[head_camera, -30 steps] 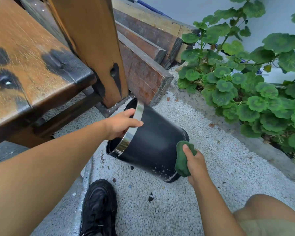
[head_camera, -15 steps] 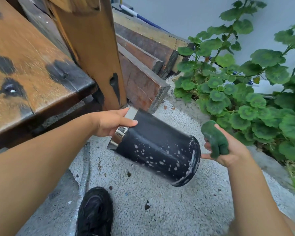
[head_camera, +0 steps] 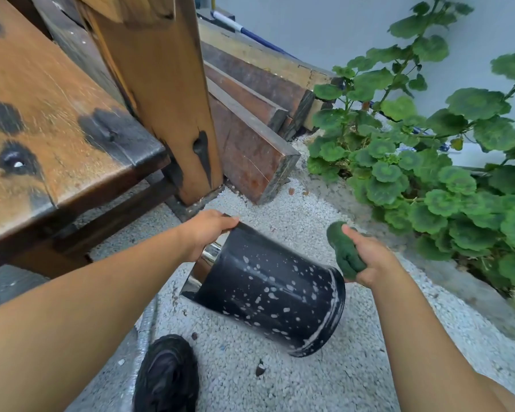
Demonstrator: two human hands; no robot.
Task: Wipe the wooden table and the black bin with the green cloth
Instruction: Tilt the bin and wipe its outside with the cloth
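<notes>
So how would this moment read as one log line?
left hand: grips bin rim, tilted | right hand: holds cloth off bin | bin: spotted

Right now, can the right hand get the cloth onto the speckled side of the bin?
Probably yes. The right hand holds the green cloth just beside the black bin, with nothing between them, and the left hand grips its rim.

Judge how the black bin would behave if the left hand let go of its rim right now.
The black bin is tipped, with its base edge on the gravel, so it would probably drop onto its side. Being round, it may then roll. The left hand alone tilts it, so it is likely light. White specks suggest a wet, perhaps slippery wall.
</notes>
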